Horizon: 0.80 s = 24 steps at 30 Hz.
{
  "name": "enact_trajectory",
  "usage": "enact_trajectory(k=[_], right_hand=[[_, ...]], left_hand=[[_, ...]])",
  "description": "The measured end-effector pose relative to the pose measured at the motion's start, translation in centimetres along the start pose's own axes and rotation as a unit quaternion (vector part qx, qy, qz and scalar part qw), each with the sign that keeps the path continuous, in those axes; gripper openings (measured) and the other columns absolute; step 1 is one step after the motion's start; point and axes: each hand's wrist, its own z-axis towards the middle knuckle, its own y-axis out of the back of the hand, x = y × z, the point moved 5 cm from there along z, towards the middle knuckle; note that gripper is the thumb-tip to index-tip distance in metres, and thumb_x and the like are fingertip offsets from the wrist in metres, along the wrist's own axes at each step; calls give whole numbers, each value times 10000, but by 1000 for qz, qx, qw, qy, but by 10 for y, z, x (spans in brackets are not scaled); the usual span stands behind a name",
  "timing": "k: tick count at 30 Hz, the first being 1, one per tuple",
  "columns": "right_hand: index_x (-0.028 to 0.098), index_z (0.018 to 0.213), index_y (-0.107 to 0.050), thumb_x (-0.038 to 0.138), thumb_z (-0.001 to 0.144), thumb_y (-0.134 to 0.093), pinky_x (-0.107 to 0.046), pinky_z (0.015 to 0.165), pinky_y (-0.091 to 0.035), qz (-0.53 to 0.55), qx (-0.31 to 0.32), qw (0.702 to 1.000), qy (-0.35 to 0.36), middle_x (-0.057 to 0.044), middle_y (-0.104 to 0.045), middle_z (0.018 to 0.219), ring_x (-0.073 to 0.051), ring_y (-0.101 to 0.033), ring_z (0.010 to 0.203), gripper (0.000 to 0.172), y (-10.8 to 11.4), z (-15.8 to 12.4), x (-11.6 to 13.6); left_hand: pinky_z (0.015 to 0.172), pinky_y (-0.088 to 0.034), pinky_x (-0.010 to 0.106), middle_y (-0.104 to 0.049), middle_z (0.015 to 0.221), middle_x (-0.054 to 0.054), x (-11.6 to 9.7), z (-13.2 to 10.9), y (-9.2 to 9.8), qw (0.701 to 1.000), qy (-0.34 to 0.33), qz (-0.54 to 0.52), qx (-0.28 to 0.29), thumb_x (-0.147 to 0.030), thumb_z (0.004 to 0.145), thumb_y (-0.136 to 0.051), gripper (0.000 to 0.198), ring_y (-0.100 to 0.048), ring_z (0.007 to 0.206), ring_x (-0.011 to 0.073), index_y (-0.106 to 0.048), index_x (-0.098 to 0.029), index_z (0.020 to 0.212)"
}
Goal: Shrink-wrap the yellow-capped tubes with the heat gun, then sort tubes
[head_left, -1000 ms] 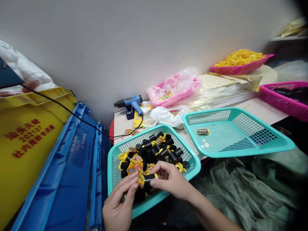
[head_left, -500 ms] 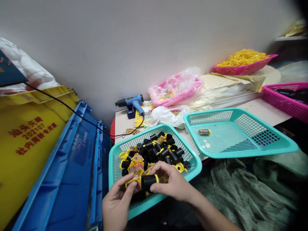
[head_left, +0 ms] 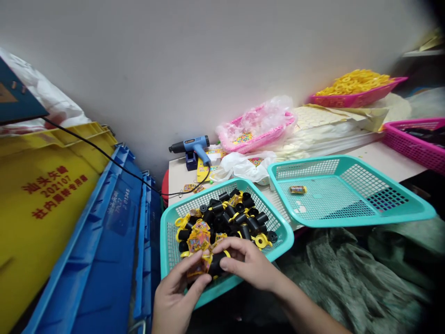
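A teal mesh basket (head_left: 278,246) in front of me holds several black cylinders with yellow rings and colourful printed labels. My right hand (head_left: 248,266) is closed on one black cylinder (head_left: 216,262) above the basket's near edge. My left hand (head_left: 175,297) pinches a colourful printed label (head_left: 199,265) against that cylinder's left end. Both hands meet over the basket's front rim.
A second teal basket (head_left: 347,190) to the right holds one small wrapped cylinder (head_left: 298,189). A blue heat gun (head_left: 193,147) with its black cord lies on the table behind. Pink baskets (head_left: 358,98) and plastic bags sit further back. Blue and yellow crates (head_left: 86,222) lean at left.
My hands have stayed over the basket's front. The label has shifted from the cylinder's left end to lie over it, and the view has drifted slightly.
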Motion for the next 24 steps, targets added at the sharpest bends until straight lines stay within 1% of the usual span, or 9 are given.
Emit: enact_trajectory(k=[2, 5, 7, 10, 13, 16, 18, 22, 24], right_hand=[[159, 969, -616, 564, 741, -702, -257, 582, -490, 81, 8, 995, -57, -30, -617, 835, -124, -591, 625, 472, -5, 1, -10], [154, 874, -560, 589, 729, -689, -218, 497, -434, 100, -8, 992, -82, 2, -557, 762, -86, -531, 523, 477, -6, 3, -15], [156, 845, -559, 528, 797, -624, -202, 528, -412, 92, -29, 993, -69, 1, -542, 767, -87, -517, 594, 380, -4, 4, -12], [153, 759, -564, 414, 848, -506, -213, 599, -384, 76, -68, 994, -34, -8, -533, 722, -104, -484, 673, 281, -2, 4, -3], [165, 722, -536, 409, 821, -570, -241, 660, -386, -5, -111, 994, 5, 3, -531, 697, -117, -478, 687, 266, -4, 4, 9], [171, 753, -593, 349, 743, -695, -256, 709, -399, -89, -132, 987, 22, 1, -584, 739, -130, -516, 723, 205, -11, 5, 14], [171, 727, -625, 320, 744, -693, -267, 731, -407, -110, -129, 985, 44, -14, -610, 752, -142, -542, 749, 165, -14, 7, 14], [165, 680, -637, 338, 776, -675, -272, 763, -401, -114, -102, 986, 61, -21, -604, 756, -146, -549, 779, 202, -10, 9, 11], [161, 694, -645, 362, 771, -687, -267, 763, -396, -90, -76, 992, 42, -16, -601, 767, -142, -545, 777, 220, -6, 9, 6]], left_hand=[[791, -590, 237, -774, 974, 39, -2, -1, 0, 1000, -13, 10, 2, -316, 690, -805, 287, -740, 864, 204, -767, -284, 974], [815, -580, 230, -768, 1007, 41, 0, -2, -1, 1000, -3, 21, -1, -364, 756, -751, 244, -732, 909, 201, -766, -278, 984], [826, -575, 227, -759, 1043, 50, 5, -2, 0, 999, 27, 10, -35, -406, 786, -720, 289, -725, 936, 202, -749, -262, 1035], [819, -579, 228, -764, 1016, 63, 14, -3, 0, 990, 88, -41, -103, -444, 778, -728, 533, -729, 919, 199, -622, -240, 1259], [822, -586, 249, -767, 1000, 71, 20, -4, -9, 980, 124, -101, -121, -456, 744, -758, 723, -726, 927, 214, -499, -225, 1379], [861, -574, 255, -734, 1119, 79, 23, -7, -17, 972, 139, -147, -122, -450, 725, -777, 685, -689, 1039, 232, -549, -238, 1335], [876, -567, 251, -721, 1154, 78, 24, -9, -19, 967, 152, -168, -119, -442, 708, -794, 629, -671, 1079, 234, -607, -243, 1274], [845, -580, 272, -747, 1071, 97, 24, -9, -13, 950, 192, -212, -127, -481, 604, -846, 512, -676, 1060, 272, -748, -181, 1008], [770, -599, 284, -757, 1008, 105, 23, -7, -13, 939, 228, -239, -96, -458, 562, -874, 485, -704, 967, 276, -763, -165, 933]])
